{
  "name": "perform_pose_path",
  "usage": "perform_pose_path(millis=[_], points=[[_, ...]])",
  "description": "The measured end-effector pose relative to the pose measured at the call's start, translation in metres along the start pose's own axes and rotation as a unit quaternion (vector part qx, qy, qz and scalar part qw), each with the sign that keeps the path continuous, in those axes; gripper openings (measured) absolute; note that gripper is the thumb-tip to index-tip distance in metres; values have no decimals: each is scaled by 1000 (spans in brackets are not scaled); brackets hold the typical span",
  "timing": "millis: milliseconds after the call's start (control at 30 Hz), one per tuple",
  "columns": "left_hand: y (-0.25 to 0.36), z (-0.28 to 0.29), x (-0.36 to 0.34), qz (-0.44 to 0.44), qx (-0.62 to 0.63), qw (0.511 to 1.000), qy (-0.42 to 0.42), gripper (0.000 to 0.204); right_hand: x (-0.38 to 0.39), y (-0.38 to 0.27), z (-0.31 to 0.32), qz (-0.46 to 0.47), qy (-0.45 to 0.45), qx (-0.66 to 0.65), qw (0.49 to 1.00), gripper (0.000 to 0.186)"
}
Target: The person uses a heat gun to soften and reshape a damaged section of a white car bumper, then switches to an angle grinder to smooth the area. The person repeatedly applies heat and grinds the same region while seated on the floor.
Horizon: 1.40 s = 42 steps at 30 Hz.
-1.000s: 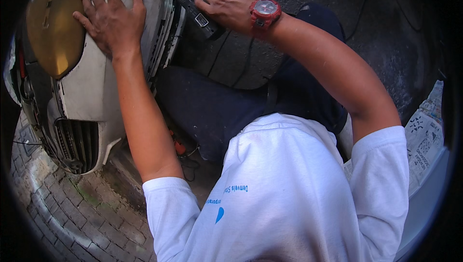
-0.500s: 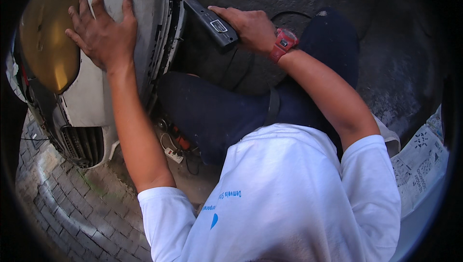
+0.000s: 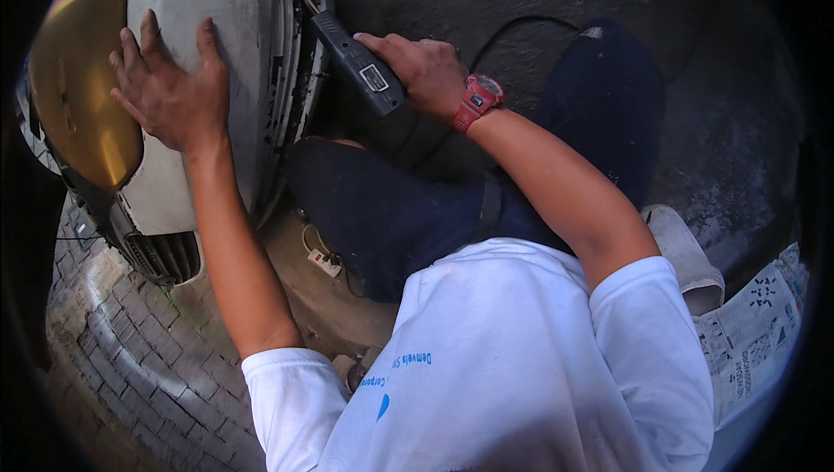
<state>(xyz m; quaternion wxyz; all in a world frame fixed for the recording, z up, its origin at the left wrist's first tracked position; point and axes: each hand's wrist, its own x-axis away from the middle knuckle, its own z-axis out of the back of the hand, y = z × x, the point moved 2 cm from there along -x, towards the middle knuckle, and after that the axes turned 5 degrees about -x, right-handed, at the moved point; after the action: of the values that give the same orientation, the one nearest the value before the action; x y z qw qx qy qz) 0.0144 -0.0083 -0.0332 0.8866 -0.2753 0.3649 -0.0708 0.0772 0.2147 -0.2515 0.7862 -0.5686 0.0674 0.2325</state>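
My left hand [image 3: 169,94] lies flat, fingers spread, on a white curved body panel [image 3: 217,3] that stands on edge beside a gold-coloured panel [image 3: 78,89]. My right hand [image 3: 421,68], with a red watch on the wrist, grips a black corded power tool [image 3: 356,63]. The tool's tip points into the ribbed edge of the white panel [image 3: 287,63]. My dark-trousered knees [image 3: 391,202] are under the tool.
A black vented grille [image 3: 165,255] sits at the panel's lower end. A white power strip [image 3: 323,261] with a cable lies on the ground by my leg. Brick paving [image 3: 130,359] is at lower left, newspaper [image 3: 751,333] at right, dark concrete beyond.
My right hand has moved the tool down along the panel's edge and nearer to me. The view has shifted; my left hand stays pressed on the white panel.
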Motion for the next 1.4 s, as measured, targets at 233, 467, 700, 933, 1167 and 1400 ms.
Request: perform_pose_path(millis=[233, 467, 700, 933, 1167, 1400], points=[[3, 2, -2, -8, -4, 1000, 0, 70, -4, -1, -11, 18, 27, -9, 999, 59], [-2, -1, 1, -13, -8, 1000, 0, 71, -8, 13, -18, 9, 21, -43, 999, 34], [-3, -3, 0, -11, 11, 1000, 17, 71, -3, 13, -22, 0, 6, -45, 999, 37], [3, 5, 3, 12, -40, 999, -11, 66, -10, -11, 3, 39, -47, 138, 989, 32], [4, 7, 6, 24, -22, 999, 25, 65, -23, -48, 27, 49, -150, 257, 954, 41], [4, 9, 8, 29, -2, 999, 42, 63, -45, -78, 29, 120, -207, 310, 920, 30]])
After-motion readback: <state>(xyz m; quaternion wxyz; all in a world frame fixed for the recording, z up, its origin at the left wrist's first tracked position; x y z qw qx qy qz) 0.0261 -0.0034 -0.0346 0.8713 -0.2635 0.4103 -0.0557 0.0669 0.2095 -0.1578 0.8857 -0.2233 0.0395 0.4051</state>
